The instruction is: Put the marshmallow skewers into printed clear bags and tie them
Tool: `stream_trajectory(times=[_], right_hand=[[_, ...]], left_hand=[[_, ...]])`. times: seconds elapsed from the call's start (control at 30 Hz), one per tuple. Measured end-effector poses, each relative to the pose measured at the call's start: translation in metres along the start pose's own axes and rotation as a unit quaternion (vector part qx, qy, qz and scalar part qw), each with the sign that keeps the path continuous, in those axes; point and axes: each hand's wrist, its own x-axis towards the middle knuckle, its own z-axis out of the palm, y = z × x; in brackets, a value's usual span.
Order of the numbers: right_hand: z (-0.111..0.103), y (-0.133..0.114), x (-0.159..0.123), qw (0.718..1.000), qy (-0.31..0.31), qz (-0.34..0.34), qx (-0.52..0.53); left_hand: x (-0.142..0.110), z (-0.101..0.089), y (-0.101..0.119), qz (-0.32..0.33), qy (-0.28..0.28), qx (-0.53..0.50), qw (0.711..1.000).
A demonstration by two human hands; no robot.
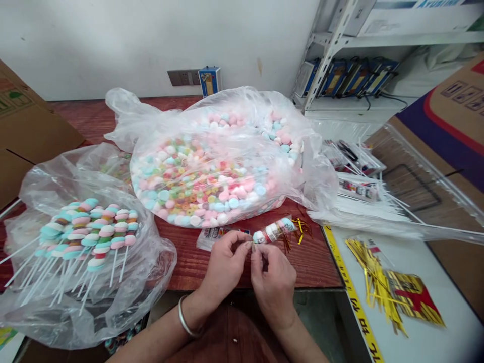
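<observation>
Both my hands meet over the front of the red-brown table. My left hand (227,262) pinches the near end of a wrapped marshmallow stick (273,231), thumb against the forefinger. Pressed close beside it, my right hand (274,275) pinches the same end. The wrapped stick points away to the right; its row of pastel marshmallows shows through clear printed film. Gold tinsel ties (301,229) lie by its far tip. What exactly is between my fingertips is too small to make out. Just beyond my left hand lies a flat printed wrapper (212,237).
A large clear bag of marshmallows and gummy rings (212,176) fills the table's middle. Left are unwrapped marshmallow sticks (88,232) on plastic. White sticks (363,206) lie right, with gold twist ties (378,287) nearer. Cardboard boxes (34,111) and a shelf (363,40) stand around.
</observation>
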Motion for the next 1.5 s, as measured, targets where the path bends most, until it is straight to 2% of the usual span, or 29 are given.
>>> stream_trajectory(times=[0.07,0.13,0.2,0.27,0.33,0.4,0.43,0.5,0.53,0.57,0.63,0.7,0.8,0.87,0.93,1.03,1.13,1.23,1.4,1.47,1.5], right_hand=[[0.003,0.0,0.001,0.984,-0.031,0.123,0.127],[0.003,0.002,0.004,0.952,-0.063,0.213,0.21],[0.002,0.006,0.008,0.937,-0.072,0.247,0.239],[-0.002,0.01,0.012,0.933,-0.094,0.243,0.248],[-0.007,0.012,0.014,0.935,-0.127,0.222,0.245],[-0.011,0.012,0.014,0.944,-0.137,0.202,0.222],[-0.013,0.011,0.013,0.951,-0.127,0.194,0.205],[-0.015,0.008,0.013,0.962,-0.105,0.174,0.184],[-0.015,0.006,0.013,0.964,-0.104,0.162,0.184],[-0.015,0.004,0.013,0.965,-0.109,0.15,0.187],[-0.014,0.002,0.014,0.963,-0.121,0.138,0.197],[-0.012,0.002,0.014,0.961,-0.124,0.143,0.2],[-0.009,0.002,0.013,0.954,-0.108,0.181,0.214],[-0.007,0.002,0.012,0.937,-0.101,0.227,0.245],[-0.006,0.001,0.011,0.915,-0.118,0.268,0.279],[-0.004,-0.001,0.013,0.903,-0.16,0.281,0.283],[-0.001,0.0,0.016,0.907,-0.16,0.28,0.272],[0.003,0.001,0.016,0.877,-0.148,0.302,0.344],[0.01,0.002,0.013,0.792,-0.1,0.372,0.473],[0.01,0.002,0.012,0.778,-0.087,0.388,0.487],[0.009,0.002,0.012,0.78,-0.087,0.386,0.484]], left_hand=[[0.002,0.006,0.0,-0.104,-0.011,-0.146,0.984],[0.003,0.011,0.0,-0.159,-0.03,-0.247,0.955],[0.003,0.013,-0.001,-0.177,-0.046,-0.29,0.939],[0.001,0.013,-0.004,-0.172,-0.062,-0.29,0.939],[-0.002,0.01,-0.007,-0.122,-0.065,-0.217,0.966],[-0.004,0.005,-0.012,-0.004,-0.051,-0.062,0.997],[-0.005,0.003,-0.014,0.067,-0.041,0.025,0.997],[-0.005,-0.002,-0.017,0.179,-0.027,0.156,0.971],[-0.005,-0.003,-0.018,0.203,-0.024,0.184,0.961],[-0.004,-0.004,-0.018,0.199,-0.022,0.19,0.961],[-0.001,-0.003,-0.016,0.121,-0.023,0.126,0.984],[0.002,-0.001,-0.014,0.002,-0.034,-0.019,0.999],[0.006,0.003,-0.012,-0.123,-0.049,-0.223,0.966],[0.006,0.004,-0.011,-0.155,-0.047,-0.275,0.948],[0.006,0.005,-0.012,-0.163,-0.039,-0.283,0.944],[0.004,0.005,-0.014,-0.108,-0.028,-0.224,0.968],[0.002,0.004,-0.014,0.016,-0.034,-0.054,0.998],[-0.001,0.002,-0.013,0.103,-0.02,0.083,0.991],[-0.004,0.004,-0.013,0.155,-0.009,0.159,0.975],[-0.004,0.005,-0.014,0.158,-0.011,0.169,0.973],[-0.004,0.005,-0.014,0.152,-0.015,0.169,0.974]])
